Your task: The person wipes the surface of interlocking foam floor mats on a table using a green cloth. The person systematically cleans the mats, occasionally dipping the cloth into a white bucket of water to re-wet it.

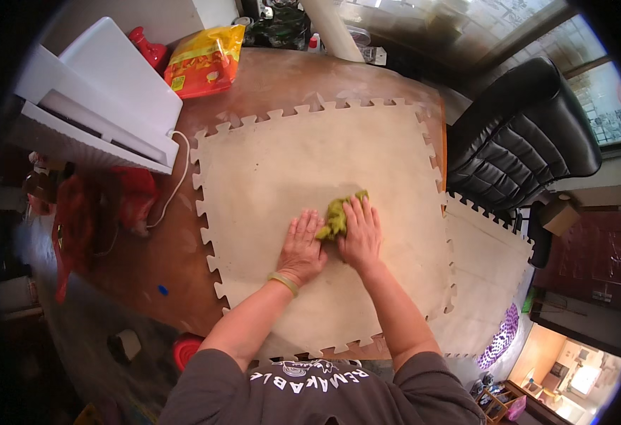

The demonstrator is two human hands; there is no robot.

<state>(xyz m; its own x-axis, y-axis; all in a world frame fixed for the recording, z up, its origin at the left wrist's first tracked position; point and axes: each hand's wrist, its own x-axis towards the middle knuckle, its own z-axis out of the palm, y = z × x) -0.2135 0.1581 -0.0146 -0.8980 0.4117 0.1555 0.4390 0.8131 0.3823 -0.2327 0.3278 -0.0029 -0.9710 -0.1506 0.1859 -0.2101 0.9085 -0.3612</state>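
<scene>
A crumpled yellow-green cloth [336, 217] lies bunched on a beige foam mat [310, 156] with jigsaw-cut edges. My right hand [360, 234] rests over the cloth's right side, its fingers pressed down on it and part of the cloth hidden underneath. Beside the cloth's left end, my left hand [302, 248] lies flat on the mat with fingers stretched forward, holding nothing. A yellowish band circles my left wrist.
The mat covers much of a brown table [155, 262]. At the left stand a white appliance [112, 92] with a cord and an orange-yellow packet [206, 60]. A black chair [526, 131] is at the right, near a second foam mat [484, 269].
</scene>
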